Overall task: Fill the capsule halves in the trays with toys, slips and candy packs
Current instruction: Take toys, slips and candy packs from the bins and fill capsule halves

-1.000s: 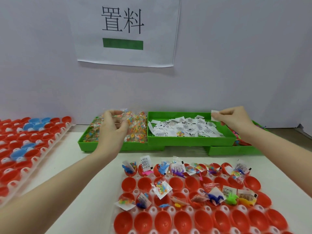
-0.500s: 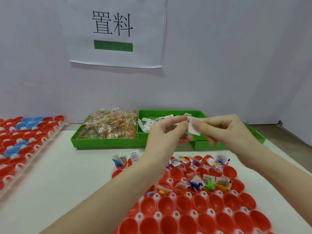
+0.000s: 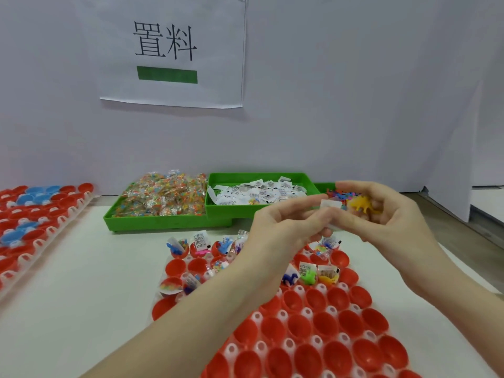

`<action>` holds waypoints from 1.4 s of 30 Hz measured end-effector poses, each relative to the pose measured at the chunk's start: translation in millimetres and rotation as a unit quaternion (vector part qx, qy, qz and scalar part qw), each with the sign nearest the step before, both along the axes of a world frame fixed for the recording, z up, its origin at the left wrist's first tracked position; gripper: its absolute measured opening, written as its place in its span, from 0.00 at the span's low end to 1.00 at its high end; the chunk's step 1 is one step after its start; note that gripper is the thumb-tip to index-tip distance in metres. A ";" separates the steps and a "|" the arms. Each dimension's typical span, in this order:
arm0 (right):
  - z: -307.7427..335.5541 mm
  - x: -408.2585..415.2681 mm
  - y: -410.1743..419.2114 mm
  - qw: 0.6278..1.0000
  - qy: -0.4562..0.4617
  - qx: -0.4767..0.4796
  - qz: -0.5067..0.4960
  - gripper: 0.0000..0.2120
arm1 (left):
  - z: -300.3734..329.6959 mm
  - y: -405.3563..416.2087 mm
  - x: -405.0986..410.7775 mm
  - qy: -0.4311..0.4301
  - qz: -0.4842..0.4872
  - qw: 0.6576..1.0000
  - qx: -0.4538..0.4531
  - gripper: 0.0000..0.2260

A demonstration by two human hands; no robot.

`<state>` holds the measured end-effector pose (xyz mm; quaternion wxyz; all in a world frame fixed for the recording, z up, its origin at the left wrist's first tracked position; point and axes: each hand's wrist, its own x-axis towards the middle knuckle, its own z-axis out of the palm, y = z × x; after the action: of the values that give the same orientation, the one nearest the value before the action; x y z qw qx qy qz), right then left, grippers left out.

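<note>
Above the capsule tray: both hands meet over its far rows, fingertips together.
Change: a second ago the left hand [image 3: 283,227] was at the candy bin and the right hand [image 3: 381,214] at the slip bin, well apart; now they are drawn together just in front of the bins.
Meaning: picking looks finished for this round, and I judge the set is being gathered for dropping into one red half.
Left grip: fingers curled, pinching the near edge of a white slip [image 3: 330,204]; whether a candy pack is also held I cannot tell.
Right grip: fingers curled around a yellow toy [image 3: 360,204], thumb side touching the same slip.
Slip place: between the two grips, touching both.
Toy place: inside the right grip, just right of the slip.
Capsule tray [image 3: 330,309]: directly below the grips, near side mostly bare red halves.
Green bins: three, beyond the grips; candy bin [image 3: 152,222], slip bin [image 3: 231,208], and a toy bin [image 3: 324,186] mostly hidden behind the right hand.
Trays: two; the second tray [image 3: 54,230], red and blue halves, lies well left of the left grip.
Filled halves: roughly a dozen visible, some hidden by the forearm, so no exact count.
Wall sign [image 3: 174,50]: one, above and beyond the grips.
</note>
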<state>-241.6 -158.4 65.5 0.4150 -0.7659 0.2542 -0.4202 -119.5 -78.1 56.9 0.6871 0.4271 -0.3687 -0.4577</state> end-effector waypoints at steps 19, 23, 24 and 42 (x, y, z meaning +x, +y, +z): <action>17.2 -29.4 25.2 0.992 -0.092 -0.040 0.074 0.21 | 12.6 7.4 -9.9 -0.068 0.049 0.996 0.036 0.09; 24.4 -30.3 25.5 0.994 -0.088 -0.040 0.054 0.25 | 16.2 10.5 -10.4 -0.127 0.060 0.990 0.005 0.08; 26.0 -30.7 24.8 0.994 -0.083 -0.037 0.052 0.24 | 17.0 11.7 -10.6 -0.135 0.057 0.989 -0.002 0.07; 7.5 -37.7 -10.4 0.985 0.120 -0.115 -0.039 0.14 | 1.2 -19.0 -18.7 -0.184 0.007 0.979 0.085 0.07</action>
<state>-279.3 -168.8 73.0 0.2735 -0.8430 0.2822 -0.3673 -138.1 -97.1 58.2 0.5717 0.5640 -0.4456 -0.3957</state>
